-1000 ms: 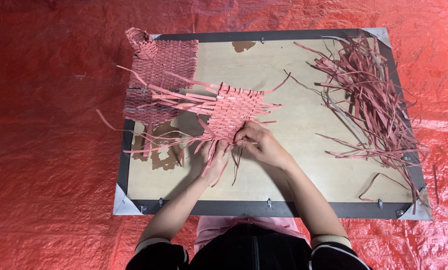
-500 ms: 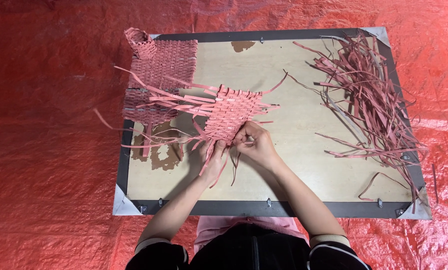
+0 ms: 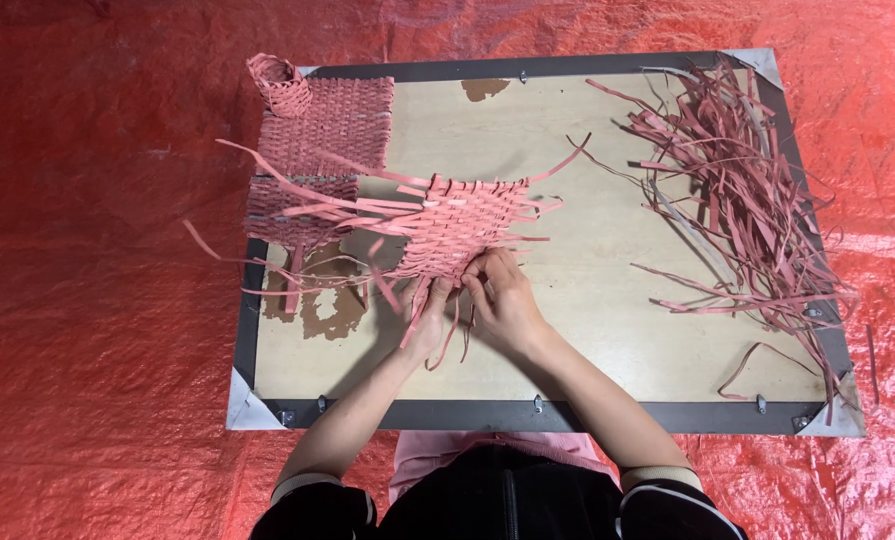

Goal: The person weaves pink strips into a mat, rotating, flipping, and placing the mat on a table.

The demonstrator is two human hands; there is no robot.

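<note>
A half-woven pink mat (image 3: 462, 225) lies near the middle of the wooden board (image 3: 587, 330), tilted so its long axis runs from the board's near-left toward its far-right. Long loose strips fan out of the mat's left edge and point toward the left rim of the board; shorter ends stick out on the right and hang off the near edge.

The left hand (image 3: 425, 318) sits at the mat's near edge, its grip pressed together on the hanging strip ends. The right hand (image 3: 502, 300) is just beside it, touching the same edge, fingers curled in a pinch on a strip of the mat; exactly which strip cannot be told.

Beyond the mat, at the far-left corner of the board, lie a finished woven panel (image 3: 327, 125) and, nearer than it, a smaller woven piece (image 3: 292, 205), with a small woven cup (image 3: 279, 85) at the very corner; what is inside the cup cannot be seen. To the mat's right, well apart, a heap of loose pink strips (image 3: 737, 190) covers the board's right side. The board rests on a red tarp (image 3: 87, 300).
</note>
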